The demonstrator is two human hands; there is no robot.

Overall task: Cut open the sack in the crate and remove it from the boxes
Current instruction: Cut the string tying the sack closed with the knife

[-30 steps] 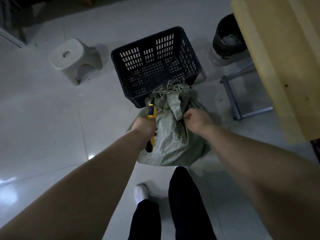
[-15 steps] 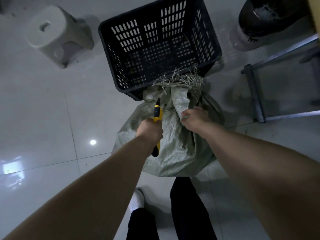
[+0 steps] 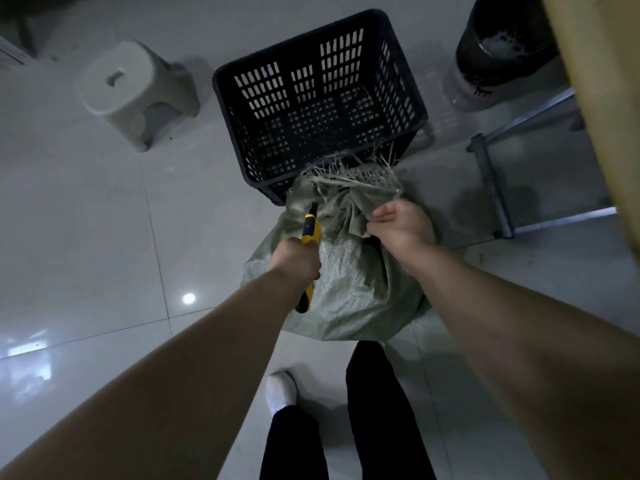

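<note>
A grey-green woven sack (image 3: 349, 289) stands on the tiled floor, its frayed tied top leaning against the near wall of a black slotted plastic crate (image 3: 242, 109). My left hand (image 3: 294, 261) grips a yellow and black utility knife (image 3: 309, 233) with its tip pointing up at the sack's neck. My right hand (image 3: 401, 226) pinches a fold of the sack's fabric just right of the knife. What the sack holds is hidden.
A pale plastic stool (image 3: 135, 91) stands left of the crate. A dark bin (image 3: 498, 39) and a metal table frame (image 3: 491, 188) are at the right, under a yellowish tabletop edge (image 3: 602, 116). My legs and a white shoe (image 3: 280, 389) are below the sack.
My right hand has shifted up and right on the sack's neck and loosened from a closed grasp to a pinch on a fold. The knife hand stays beside the neck.
</note>
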